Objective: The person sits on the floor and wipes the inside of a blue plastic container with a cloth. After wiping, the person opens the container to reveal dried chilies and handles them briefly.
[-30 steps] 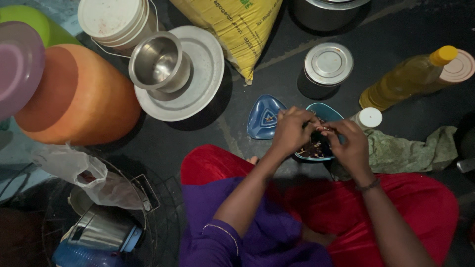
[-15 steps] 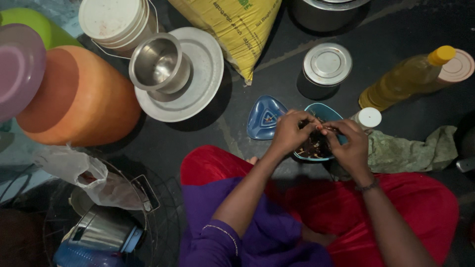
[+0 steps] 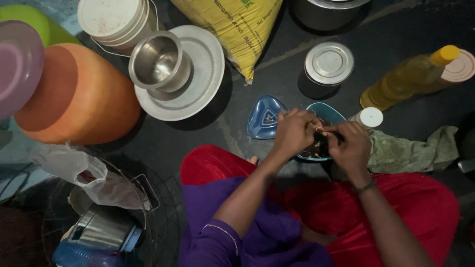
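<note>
My left hand [image 3: 295, 132] and my right hand [image 3: 351, 146] meet fingertip to fingertip over a blue bowl [image 3: 330, 113] on the dark floor. The bowl holds dark, stringy bits, mostly hidden under my hands. Both hands pinch a small dark piece between them above the bowl. A blue triangular lid [image 3: 264, 118] lies just left of the bowl, beside my left hand. My red and purple clothing fills the lower middle of the view.
A white-capped small bottle [image 3: 369, 117] and a yellow oil bottle [image 3: 408, 76] lie right of the bowl, with a green cloth [image 3: 415, 151]. A steel tin [image 3: 327, 64], yellow sack [image 3: 235, 24], steel cup on a plate [image 3: 161, 62], orange pot [image 3: 74, 96] and wire basket [image 3: 109, 222] surround me.
My hands have drawn closer together over the bowl, the left shifting slightly right. Nothing else has moved.
</note>
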